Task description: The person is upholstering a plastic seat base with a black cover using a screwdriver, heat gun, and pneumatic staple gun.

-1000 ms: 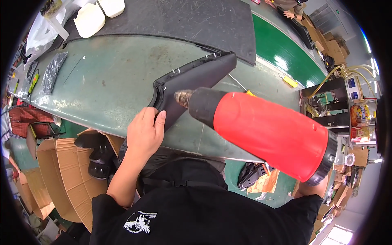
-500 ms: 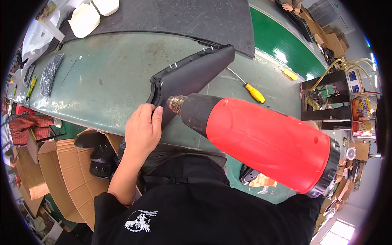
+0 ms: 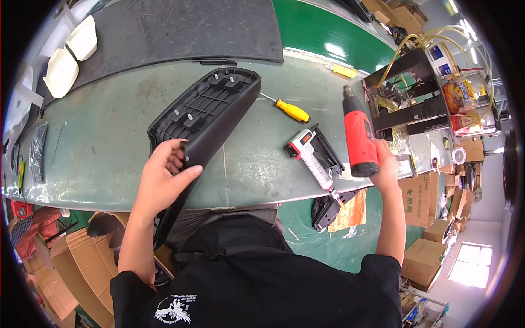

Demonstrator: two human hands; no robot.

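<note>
My left hand (image 3: 167,177) grips the near end of a long black padded panel (image 3: 227,117), thumb on its smooth covered side and fingers curled round its edge. The panel is tilted, showing a ribbed plastic underside with several short metal pins. Its lower end hangs past the table edge by my lap. Over the right side of the table, my right hand (image 3: 385,164) is closed round a red and black heat gun (image 3: 359,134); the nozzle points away from me. Between the two hands lies a white and black staple gun (image 3: 314,158), with a yellow-handled screwdriver (image 3: 292,110) beyond it.
Across the far side of the table (image 3: 109,153) lies a dark mat (image 3: 180,33), with two cream-coloured shaped pieces (image 3: 61,74) at its left. A black rack (image 3: 404,115) with yellow hoses stands at the right. An open cardboard box (image 3: 82,262) sits below the table at left.
The heat gun has moved from close by the panel out to the right, away from me. The panel has turned so its ribbed underside shows, and the staple gun has come into sight.
</note>
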